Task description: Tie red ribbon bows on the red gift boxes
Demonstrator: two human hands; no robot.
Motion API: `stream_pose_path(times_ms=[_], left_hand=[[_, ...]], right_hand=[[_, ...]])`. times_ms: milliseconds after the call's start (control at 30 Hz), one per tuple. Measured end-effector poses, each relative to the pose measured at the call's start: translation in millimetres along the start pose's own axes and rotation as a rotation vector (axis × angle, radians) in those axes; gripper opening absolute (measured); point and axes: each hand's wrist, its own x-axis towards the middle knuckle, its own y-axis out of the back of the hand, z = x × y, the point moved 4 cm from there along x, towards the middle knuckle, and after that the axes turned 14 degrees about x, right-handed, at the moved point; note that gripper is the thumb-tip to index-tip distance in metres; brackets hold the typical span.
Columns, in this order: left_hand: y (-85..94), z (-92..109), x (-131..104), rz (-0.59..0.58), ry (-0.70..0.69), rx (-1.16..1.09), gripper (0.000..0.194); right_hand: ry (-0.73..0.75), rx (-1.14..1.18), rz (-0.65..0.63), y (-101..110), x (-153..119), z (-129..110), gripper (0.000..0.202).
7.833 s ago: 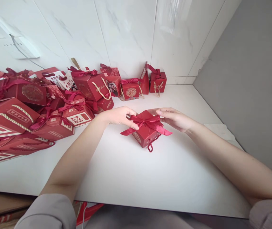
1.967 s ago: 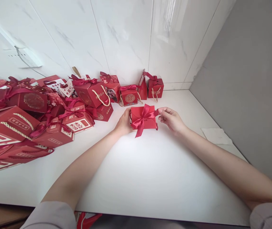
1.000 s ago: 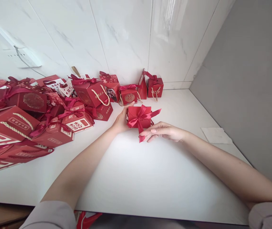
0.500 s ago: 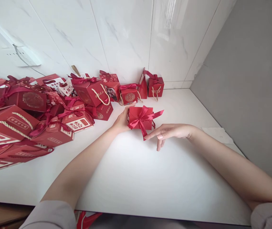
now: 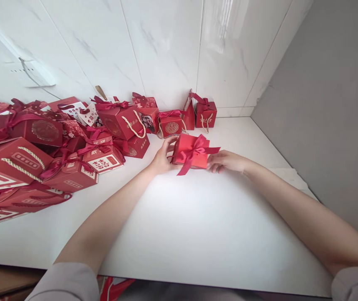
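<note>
A bright red gift box (image 5: 181, 146) with a crimson ribbon bow (image 5: 197, 151) on top is between my two hands, over the white table. My left hand (image 5: 162, 158) curves round its left side, fingers bent against the far-left edge. On the opposite side, my right hand (image 5: 227, 161) has its fingers curled in at the box's lower right corner; some fingertips are hidden behind it. One ribbon tail hangs over the front edge of the lid, and another sticks out to the right above my right fingers.
Several red gift boxes with ribbons and rope handles are piled at the left, including a large box (image 5: 16, 161). More stand along the marbled wall, among them a small box (image 5: 206, 117). A white sheet (image 5: 288, 177) lies by the grey wall at right.
My right hand has left the ribbon tail and moved up to the box's right side. The box has turned and shifted slightly right, its bow turning with it.
</note>
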Motion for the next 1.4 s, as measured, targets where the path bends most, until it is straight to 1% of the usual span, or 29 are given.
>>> stream_pose_path(times_ms=[33,67,100,167,200,233,267,300,367,400,433,467,533,600,667,733,800,867,933,1067,1200,1300,1400], left_hand=[[-1.4,0.6,-0.2,-0.027,-0.015,-0.037,0.099],[-3.2,0.7,-0.2,-0.057,-0.025,-0.079,0.097],[-5.2,0.3,0.0,-0.089,-0.026,-0.122,0.095],[-9.0,-1.7,0.8,-0.152,0.000,-0.188,0.092],[-10.3,-2.7,1.4,-0.179,0.018,-0.210,0.091],[-10.8,-3.5,2.0,-0.194,0.038,-0.226,0.089],[-10.2,-4.4,2.7,-0.193,0.060,-0.242,0.085],[-8.8,-5.3,3.4,-0.175,0.082,-0.260,0.080],[-5.0,-7.5,4.6,-0.116,0.118,-0.301,0.074],[-3.4,-8.9,5.1,-0.088,0.129,-0.321,0.074],[-2.4,-10.7,5.5,-0.066,0.139,-0.340,0.074],[-1.9,-12.6,5.8,-0.050,0.146,-0.356,0.075],[-2.4,-16.9,6.7,-0.034,0.161,-0.383,0.075],[-3.0,-20.7,7.6,-0.019,0.176,-0.404,0.075],[-2.8,-23.0,8.4,-0.012,0.187,-0.406,0.076],[-1.6,-24.5,8.9,-0.010,0.204,-0.407,0.075],[-0.4,-25.7,9.3,-0.011,0.221,-0.418,0.075],[0.4,-26.9,9.7,-0.009,0.225,-0.440,0.074],[0.0,-27.8,10.2,-0.017,0.218,-0.465,0.072],[-1.6,-29.9,10.4,-0.031,0.209,-0.504,0.070],[-1.8,-31.4,10.3,-0.014,0.210,-0.522,0.070],[-1.9,-31.3,10.5,0.006,0.216,-0.534,0.064],[-2.2,-29.7,10.4,0.013,0.225,-0.546,0.060]], right_hand=[[0.042,0.015,0.044,5.1,0.5,-2.2,0.020],[0.081,0.027,0.053,7.5,0.1,-4.6,0.024],[0.116,0.038,0.027,7.2,-1.0,-6.8,0.034],[0.173,0.047,-0.098,-0.4,-3.9,-8.9,0.053],[0.196,0.039,-0.165,-6.0,-5.2,-8.2,0.058],[0.226,0.023,-0.201,-11.1,-5.9,-6.5,0.058],[0.267,-0.002,-0.187,-14.8,-5.4,-4.3,0.055],[0.318,-0.036,-0.124,-16.8,-4.2,-1.7,0.052],[0.443,-0.112,0.075,-17.6,-1.7,2.3,0.050],[0.497,-0.145,0.163,-17.9,-1.0,4.0,0.052],[0.534,-0.168,0.224,-18.6,-0.4,5.4,0.055],[0.551,-0.182,0.253,-19.8,0.1,6.6,0.060],[0.555,-0.187,0.234,-23.0,0.4,7.7,0.071],[0.566,-0.191,0.175,-26.7,-1.3,6.3,0.083],[0.607,-0.213,0.124,-30.0,-4.9,3.3,0.090],[0.642,-0.236,0.094,-32.3,-8.2,1.1,0.087],[0.645,-0.238,0.083,-33.1,-9.6,1.0,0.077],[0.637,-0.215,0.098,-32.5,-9.7,2.0,0.069],[0.641,-0.185,0.130,-31.3,-9.3,2.8,0.065],[0.656,-0.170,0.146,-31.0,-7.5,4.7,0.061],[0.722,-0.212,0.153,-30.4,-7.1,5.0,0.061],[0.747,-0.265,0.177,-29.6,-7.4,5.0,0.060],[0.742,-0.283,0.191,-29.2,-7.4,5.4,0.059]])
